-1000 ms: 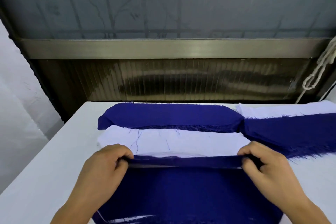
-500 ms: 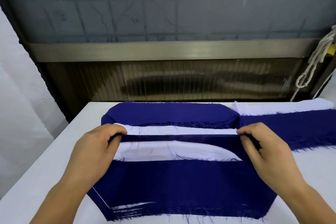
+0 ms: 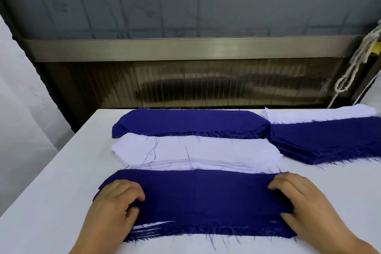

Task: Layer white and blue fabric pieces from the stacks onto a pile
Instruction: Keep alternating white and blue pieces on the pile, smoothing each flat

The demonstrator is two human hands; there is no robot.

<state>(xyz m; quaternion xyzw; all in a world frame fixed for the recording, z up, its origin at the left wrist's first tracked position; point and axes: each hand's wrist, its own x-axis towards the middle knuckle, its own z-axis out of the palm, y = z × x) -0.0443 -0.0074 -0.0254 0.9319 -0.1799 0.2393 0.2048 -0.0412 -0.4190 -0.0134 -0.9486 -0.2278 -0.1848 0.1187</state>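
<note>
Blue cloth tops the pile point(image 3: 198, 196) at the near edge of the white table point(image 3: 51, 202), one piece spread flat with frayed threads along its front and white layers peeping out at the lower left. The left hand point(image 3: 115, 204) rests on the piece's left end, fingers bent with the tips on the cloth; the right hand point(image 3: 299, 200) rests on the right end, fingers bent over its upper corner, thumb along the lower edge (whether either hand actually pinches the cloth, I cannot tell).

Just behind the pile lies the white stack point(image 3: 195, 152), loose blue threads strewn over it, and behind that, touching it, the blue stack point(image 3: 189, 121) with rounded ends. To the right sits another blue stack point(image 3: 325, 138), and a white stack at the far right point(image 3: 321, 114) lies partly under it. No box or tray holds any of these; they lie on the table itself. A knotted cord point(image 3: 350, 72) hangs at the right by the wall.

Half a second ago both hands held this blue piece raised by its far edge over the white stack; now it lies flat on the pile, the hands have come back toward the near edge, and the white stack is uncovered.
</note>
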